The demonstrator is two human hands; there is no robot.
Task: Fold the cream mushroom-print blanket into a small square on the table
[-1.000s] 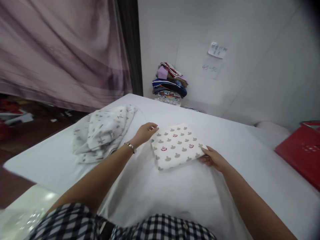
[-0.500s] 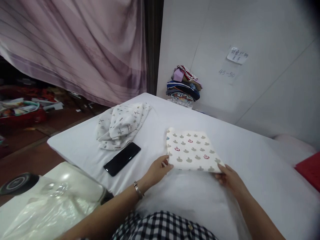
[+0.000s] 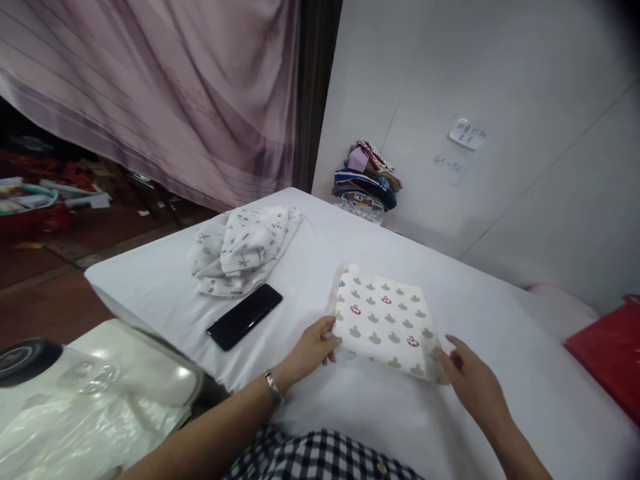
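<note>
A folded white cloth (image 3: 383, 320) with grey and red mushroom-like prints lies in front of me on the white-covered table. Clear plastic film seems to surround its edges. My left hand (image 3: 316, 341) pinches the left edge, thumb and fingers together. At the near right corner, my right hand (image 3: 463, 370) has its thumb and forefinger apart, the fingertips by the film; its other fingers are partly hidden. A crumpled white printed cloth (image 3: 247, 250) rests further left, with a black phone (image 3: 245, 317) just in front of it.
Folded clothes (image 3: 367, 180) are stacked by the wall behind the table (image 3: 135, 267). A red object (image 3: 607, 353) lies at the right. Clear plastic bags (image 3: 85, 420) cover a white surface at the lower left. A pink curtain (image 3: 200, 87) hangs behind.
The printed cloth has turned slightly, its near right corner now lower and closer to me. My right hand has moved down and its thumb and forefinger have spread. The view has shifted a little.
</note>
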